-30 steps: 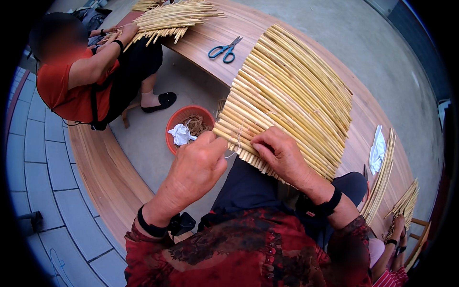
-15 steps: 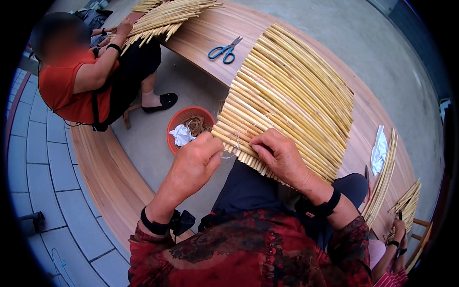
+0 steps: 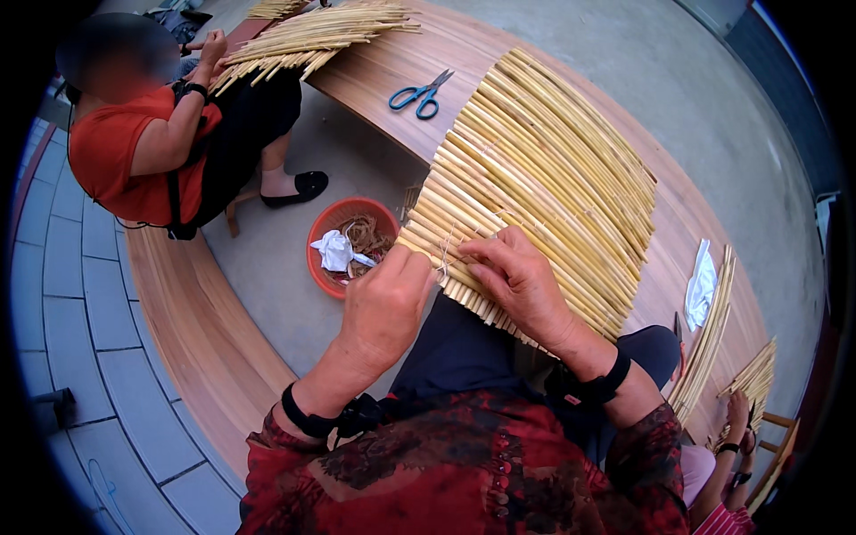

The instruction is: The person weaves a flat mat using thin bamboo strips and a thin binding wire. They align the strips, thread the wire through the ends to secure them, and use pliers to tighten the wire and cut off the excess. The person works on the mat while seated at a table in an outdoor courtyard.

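Observation:
A mat of pale yellow reed sticks, laid side by side and bound with thin string, spans the table and reaches over my lap. At its near left corner my left hand is closed, fingers pinched on the whitish string. Just to the right, my right hand rests over the near sticks, thumb and forefinger pinched together at the string. The fine ends between my fingers are mostly hidden. Loose string tails lie on the mat beside both hands.
Blue-handled scissors lie left of the mat. A red basket with fibre scraps and white crumpled material stands on the floor. Right are a white bag and loose reeds. A person in orange works at far left; another's hands show lower right.
My left hand has shifted right and a little closer to my right hand; the string loop below it no longer shows. My right hand has turned slightly. The person in orange has raised a hand.

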A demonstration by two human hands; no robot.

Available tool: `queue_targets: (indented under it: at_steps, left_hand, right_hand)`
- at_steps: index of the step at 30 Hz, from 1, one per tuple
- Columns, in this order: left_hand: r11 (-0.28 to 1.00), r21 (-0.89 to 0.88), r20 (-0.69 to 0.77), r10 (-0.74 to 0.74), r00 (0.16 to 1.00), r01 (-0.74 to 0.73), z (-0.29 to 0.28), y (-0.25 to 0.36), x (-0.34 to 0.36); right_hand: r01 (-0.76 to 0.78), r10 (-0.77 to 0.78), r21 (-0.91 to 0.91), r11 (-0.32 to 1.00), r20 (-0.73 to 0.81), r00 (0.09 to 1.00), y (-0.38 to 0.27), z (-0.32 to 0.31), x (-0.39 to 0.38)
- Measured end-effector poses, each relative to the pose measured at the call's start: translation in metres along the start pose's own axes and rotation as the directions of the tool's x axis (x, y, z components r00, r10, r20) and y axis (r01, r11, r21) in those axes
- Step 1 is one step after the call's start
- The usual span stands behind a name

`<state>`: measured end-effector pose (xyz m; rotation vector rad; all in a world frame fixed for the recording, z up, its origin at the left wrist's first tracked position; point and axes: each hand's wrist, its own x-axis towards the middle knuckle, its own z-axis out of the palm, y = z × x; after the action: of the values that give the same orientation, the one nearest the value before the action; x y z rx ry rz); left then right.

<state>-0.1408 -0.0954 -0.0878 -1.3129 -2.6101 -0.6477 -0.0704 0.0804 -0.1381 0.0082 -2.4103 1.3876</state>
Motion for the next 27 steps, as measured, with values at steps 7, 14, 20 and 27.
queue_targets:
  at_steps: [7, 14, 20, 27]
  left_hand:
    - [0.993, -0.111, 0.023, -0.043, 0.999, 0.045, -0.007, -0.005, -0.005]
    - [0.968, -0.224, 0.066, -0.098, 0.993, 0.11, -0.018, -0.007, -0.012]
    - [0.98, -0.167, 0.046, -0.099, 0.994, 0.105, -0.024, -0.005, -0.013]
    - [0.979, -0.19, 0.029, -0.066, 0.997, 0.07, -0.027, -0.005, -0.014]
  right_hand:
    - [-0.008, 0.008, -0.047, 0.999, 0.014, 1.0, -0.006, 0.001, 0.003]
    - [-0.03, 0.03, 0.022, 0.999, -0.026, 0.999, -0.016, 0.008, -0.001]
    - [-0.15, 0.155, 0.081, 0.985, -0.054, 0.987, -0.022, 0.017, 0.004]
    - [-0.242, 0.243, 0.036, 0.97, -0.026, 0.97, -0.033, 0.018, 0.016]
